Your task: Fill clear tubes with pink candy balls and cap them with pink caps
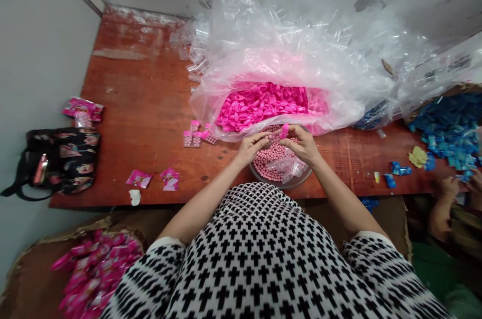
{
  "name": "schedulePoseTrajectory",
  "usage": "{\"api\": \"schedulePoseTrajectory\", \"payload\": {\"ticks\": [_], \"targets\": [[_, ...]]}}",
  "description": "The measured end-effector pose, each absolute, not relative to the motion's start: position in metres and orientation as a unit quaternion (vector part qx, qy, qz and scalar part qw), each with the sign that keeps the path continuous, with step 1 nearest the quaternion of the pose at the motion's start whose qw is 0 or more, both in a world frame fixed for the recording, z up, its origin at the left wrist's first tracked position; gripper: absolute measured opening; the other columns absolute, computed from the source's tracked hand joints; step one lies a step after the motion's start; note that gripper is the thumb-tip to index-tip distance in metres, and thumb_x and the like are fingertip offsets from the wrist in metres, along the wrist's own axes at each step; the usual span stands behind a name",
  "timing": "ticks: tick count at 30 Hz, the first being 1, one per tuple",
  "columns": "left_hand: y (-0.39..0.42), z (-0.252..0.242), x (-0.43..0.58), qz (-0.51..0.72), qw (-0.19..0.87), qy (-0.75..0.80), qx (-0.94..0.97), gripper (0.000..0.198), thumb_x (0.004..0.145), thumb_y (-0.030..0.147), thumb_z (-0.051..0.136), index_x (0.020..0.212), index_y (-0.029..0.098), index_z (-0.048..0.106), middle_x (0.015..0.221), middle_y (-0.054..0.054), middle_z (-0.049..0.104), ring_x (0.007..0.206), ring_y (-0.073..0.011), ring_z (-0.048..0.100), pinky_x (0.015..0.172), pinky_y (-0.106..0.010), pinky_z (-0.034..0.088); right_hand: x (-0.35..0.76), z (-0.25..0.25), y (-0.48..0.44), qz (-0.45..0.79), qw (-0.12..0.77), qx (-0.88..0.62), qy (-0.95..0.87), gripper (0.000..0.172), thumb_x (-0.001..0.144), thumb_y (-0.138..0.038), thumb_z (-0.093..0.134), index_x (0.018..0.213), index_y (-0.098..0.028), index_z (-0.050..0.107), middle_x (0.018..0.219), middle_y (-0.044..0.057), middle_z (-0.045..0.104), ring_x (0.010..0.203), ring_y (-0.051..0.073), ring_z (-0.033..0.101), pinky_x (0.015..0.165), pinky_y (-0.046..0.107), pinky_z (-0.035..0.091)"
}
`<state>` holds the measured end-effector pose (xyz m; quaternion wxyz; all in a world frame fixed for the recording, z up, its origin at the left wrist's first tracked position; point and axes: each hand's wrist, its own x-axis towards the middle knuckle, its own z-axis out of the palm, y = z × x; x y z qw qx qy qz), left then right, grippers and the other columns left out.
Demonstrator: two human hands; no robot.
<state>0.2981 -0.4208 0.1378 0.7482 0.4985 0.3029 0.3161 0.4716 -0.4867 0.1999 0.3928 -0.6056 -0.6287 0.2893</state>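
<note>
- The left hand pinches a small clear plastic container between thumb and fingers; pink shows through its wall, though the fingers hide much of it.
- The right hand grips a glossy bright-pink plastic piece, smooth and rounded at its upper end, just at 3 o'clock from the container.
- Both held things are above the far half of a round, shallow bowl with a thin rim.
- Inside the bowl lie matte pink round beads, densely packed, with clear, shiny plastic tubes on top toward 5 o'clock.
- At 12 o'clock from the bowl, a crinkled, translucent plastic bag gapes around a heap of bright-pink moulded pieces, curved and glossy like the one in hand.
- Between 9 and 10 o'clock, clear bead-filled containers with pink tops stand and lean closely together on the reddish-brown wooden table, its surface scuffed.
- Between 8 and 9 o'clock lie two shiny pink printed packets.
- Near 3 o'clock, well apart, blue packets are piled beside a co-worker's hands.
</note>
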Motion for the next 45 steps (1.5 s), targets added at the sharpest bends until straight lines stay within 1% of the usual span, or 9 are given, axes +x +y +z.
{"api": "schedulePoseTrajectory", "payload": {"ticks": [4, 9, 11, 17, 23, 29, 35, 41, 45], "targets": [[-0.424, 0.137, 0.3, 0.337, 0.734, 0.3, 0.508, 0.041, 0.073, 0.043, 0.068, 0.104, 0.017, 0.069, 0.104, -0.007, 0.07, 0.094, -0.0226, 0.066, 0.086, -0.037, 0.052, 0.469, 0.2, -0.488, 0.275, 0.415, -0.639, -0.586, 0.028, 0.08, -0.041, 0.063, 0.099, -0.02, 0.059, 0.084, 0.001, 0.065, 0.071, 0.013, 0.06, 0.066, 0.025, 0.048], [-0.424, 0.14, 0.297, 0.347, 0.646, 0.314, 0.603, 0.033, 0.076, 0.04, 0.064, 0.1, 0.018, 0.071, 0.102, -0.007, 0.071, 0.093, -0.0221, 0.065, 0.09, -0.036, 0.049, 0.464, 0.21, -0.487, 0.184, 0.304, -0.646, -0.676, 0.023, 0.082, -0.038, 0.062, 0.095, -0.02, 0.065, 0.088, 0.005, 0.069, 0.076, 0.017, 0.062, 0.07, 0.028, 0.047], [-0.422, 0.143, 0.295, 0.347, 0.627, 0.318, 0.621, 0.032, 0.079, 0.039, 0.061, 0.101, 0.018, 0.071, 0.103, -0.006, 0.07, 0.094, -0.022, 0.065, 0.091, -0.036, 0.048, 0.464, 0.21, -0.487, 0.176, 0.289, -0.65, -0.68, 0.022, 0.082, -0.038, 0.061, 0.094, -0.02, 0.065, 0.086, 0.005, 0.07, 0.074, 0.017, 0.063, 0.069, 0.028, 0.047], [-0.421, 0.152, 0.295, 0.342, 0.597, 0.302, 0.66, 0.03, 0.081, 0.037, 0.059, 0.102, 0.02, 0.07, 0.104, -0.005, 0.071, 0.095, -0.0214, 0.065, 0.09, -0.035, 0.047, 0.463, 0.21, -0.488, 0.162, 0.364, -0.663, -0.634, 0.023, 0.082, -0.038, 0.061, 0.098, -0.021, 0.065, 0.085, 0.004, 0.07, 0.07, 0.016, 0.064, 0.067, 0.028, 0.05], [-0.422, 0.152, 0.296, 0.342, 0.589, 0.314, 0.662, 0.028, 0.08, 0.036, 0.06, 0.101, 0.02, 0.071, 0.1, -0.005, 0.071, 0.09, -0.0212, 0.065, 0.087, -0.034, 0.049, 0.464, 0.209, -0.486, 0.207, 0.33, -0.644, -0.658, 0.024, 0.081, -0.041, 0.062, 0.092, -0.02, 0.065, 0.077, 0.002, 0.068, 0.061, 0.013, 0.059, 0.06, 0.025, 0.046], [-0.422, 0.151, 0.292, 0.341, 0.587, 0.314, 0.664, 0.029, 0.08, 0.039, 0.06, 0.096, 0.019, 0.073, 0.098, -0.006, 0.072, 0.088, -0.0218, 0.066, 0.084, -0.034, 0.05, 0.462, 0.207, -0.487, 0.186, 0.299, -0.633, -0.69, 0.024, 0.083, -0.044, 0.059, 0.085, -0.02, 0.061, 0.072, 0.002, 0.063, 0.06, 0.013, 0.053, 0.057, 0.024, 0.04], [-0.421, 0.157, 0.29, 0.331, 0.503, 0.278, 0.748, 0.027, 0.083, 0.035, 0.056, 0.097, 0.019, 0.072, 0.097, -0.007, 0.072, 0.089, -0.0212, 0.067, 0.084, -0.033, 0.05, 0.463, 0.21, -0.488, 0.187, 0.249, -0.625, -0.716, 0.024, 0.084, -0.04, 0.058, 0.072, -0.02, 0.053, 0.063, 0.0, 0.053, 0.055, 0.012, 0.046, 0.056, 0.024, 0.035], [-0.414, 0.161, 0.289, 0.298, 0.417, 0.24, 0.825, 0.028, 0.085, 0.032, 0.053, 0.102, 0.018, 0.07, 0.093, -0.009, 0.072, 0.082, -0.0188, 0.067, 0.077, -0.029, 0.051, 0.47, 0.217, -0.482, 0.249, 0.221, -0.591, -0.735, 0.021, 0.083, -0.037, 0.06, 0.076, -0.018, 0.054, 0.067, 0.0, 0.057, 0.059, 0.012, 0.048, 0.056, 0.023, 0.035], [-0.416, 0.154, 0.291, 0.294, 0.464, 0.271, 0.79, 0.027, 0.085, 0.034, 0.054, 0.095, 0.016, 0.072, 0.088, -0.007, 0.073, 0.077, -0.0182, 0.067, 0.072, -0.028, 0.051, 0.472, 0.213, -0.477, 0.238, 0.165, -0.601, -0.745, 0.021, 0.084, -0.036, 0.059, 0.082, -0.015, 0.057, 0.071, 0.004, 0.061, 0.063, 0.014, 0.054, 0.059, 0.024, 0.038]]}}
